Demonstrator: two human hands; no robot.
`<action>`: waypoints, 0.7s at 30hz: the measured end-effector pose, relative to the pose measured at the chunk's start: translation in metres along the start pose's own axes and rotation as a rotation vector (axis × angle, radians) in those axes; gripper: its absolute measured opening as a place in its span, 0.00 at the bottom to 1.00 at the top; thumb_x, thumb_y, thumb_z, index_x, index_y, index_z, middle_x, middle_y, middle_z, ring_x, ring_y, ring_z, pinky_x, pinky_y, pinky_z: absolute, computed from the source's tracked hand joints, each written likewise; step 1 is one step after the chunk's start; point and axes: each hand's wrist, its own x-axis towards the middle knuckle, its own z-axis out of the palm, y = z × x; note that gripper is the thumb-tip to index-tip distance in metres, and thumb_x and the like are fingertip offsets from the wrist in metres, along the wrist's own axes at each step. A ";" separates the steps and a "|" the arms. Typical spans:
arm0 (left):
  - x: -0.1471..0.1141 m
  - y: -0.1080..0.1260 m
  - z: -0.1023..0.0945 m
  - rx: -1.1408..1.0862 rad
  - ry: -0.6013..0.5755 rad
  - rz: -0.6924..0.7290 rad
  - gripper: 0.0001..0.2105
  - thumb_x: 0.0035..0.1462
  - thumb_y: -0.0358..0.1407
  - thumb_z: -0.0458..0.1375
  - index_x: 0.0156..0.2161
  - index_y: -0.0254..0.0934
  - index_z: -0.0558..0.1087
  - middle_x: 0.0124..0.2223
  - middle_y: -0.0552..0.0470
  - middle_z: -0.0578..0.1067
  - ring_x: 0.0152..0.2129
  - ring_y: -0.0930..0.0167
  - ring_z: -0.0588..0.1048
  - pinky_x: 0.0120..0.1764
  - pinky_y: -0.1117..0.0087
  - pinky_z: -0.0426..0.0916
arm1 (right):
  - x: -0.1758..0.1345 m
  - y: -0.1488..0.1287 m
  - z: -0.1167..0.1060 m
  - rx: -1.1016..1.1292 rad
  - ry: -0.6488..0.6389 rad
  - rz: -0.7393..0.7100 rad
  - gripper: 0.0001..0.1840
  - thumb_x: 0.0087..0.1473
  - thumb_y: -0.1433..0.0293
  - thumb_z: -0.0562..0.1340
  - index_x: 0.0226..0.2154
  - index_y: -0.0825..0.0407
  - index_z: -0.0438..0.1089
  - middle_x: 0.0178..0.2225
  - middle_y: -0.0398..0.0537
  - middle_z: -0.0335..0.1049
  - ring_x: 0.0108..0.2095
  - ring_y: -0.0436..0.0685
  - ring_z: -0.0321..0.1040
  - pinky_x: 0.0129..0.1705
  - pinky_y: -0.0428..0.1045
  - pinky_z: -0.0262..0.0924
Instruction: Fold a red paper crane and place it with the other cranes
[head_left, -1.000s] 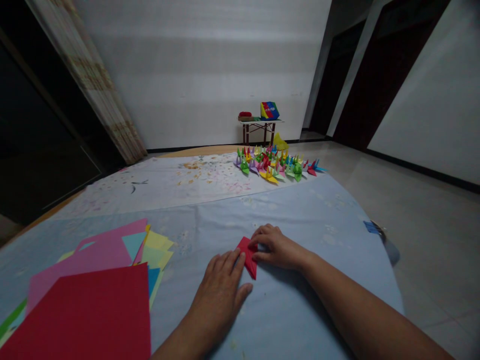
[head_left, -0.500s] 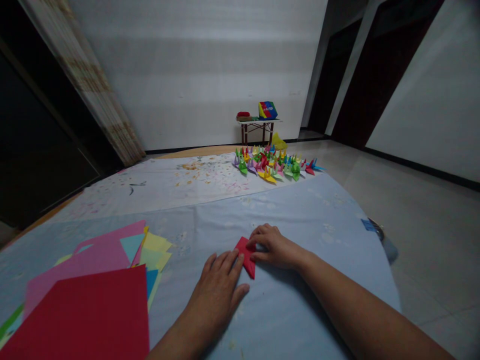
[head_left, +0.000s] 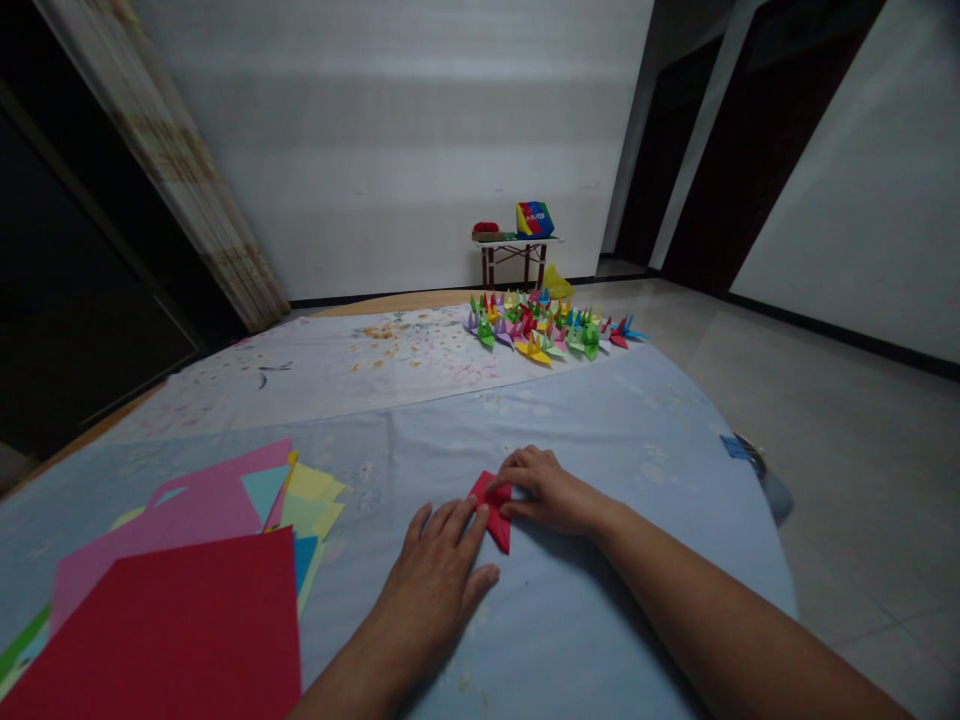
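A small folded piece of red paper (head_left: 496, 524) lies on the blue cloth, its lower end narrowing to a point. My left hand (head_left: 441, 565) lies flat with fingers stretched out, the fingertips touching the paper's left edge. From the right, my right hand (head_left: 546, 490) grips the paper's right side between bent fingers and thumb. Part of the paper is hidden under these fingertips. To the left of my left hand is a stack of coloured sheets, with a large red sheet (head_left: 180, 620) on top and pink sheets (head_left: 169, 515) behind it.
Many-coloured folded paper cranes (head_left: 536, 330) crowd the far right of the round table. A blue cloth (head_left: 600, 420) covers the near part, a white flowered cloth (head_left: 322, 365) the far part. Beyond stands a small folding table (head_left: 517, 242) with a colourful box (head_left: 534, 219).
My right index fingertip has shifted slightly left over the red paper. My left hand stays nearly in place, and the view has moved a little.
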 end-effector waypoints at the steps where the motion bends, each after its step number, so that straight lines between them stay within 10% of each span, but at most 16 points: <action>1: -0.001 -0.001 0.000 -0.005 0.008 0.005 0.23 0.58 0.43 0.49 0.57 0.42 0.58 0.59 0.45 0.61 0.55 0.61 0.59 0.55 0.50 0.51 | 0.000 0.000 0.000 -0.005 -0.005 -0.005 0.13 0.50 0.64 0.62 0.41 0.43 0.70 0.40 0.47 0.65 0.42 0.56 0.57 0.44 0.53 0.49; 21: -0.008 -0.014 -0.017 -0.067 -0.063 0.116 0.25 0.57 0.44 0.50 0.59 0.53 0.52 0.62 0.51 0.55 0.57 0.62 0.54 0.56 0.51 0.51 | 0.001 0.002 0.001 0.000 -0.017 -0.006 0.10 0.50 0.63 0.62 0.38 0.42 0.72 0.41 0.46 0.65 0.42 0.56 0.57 0.44 0.54 0.48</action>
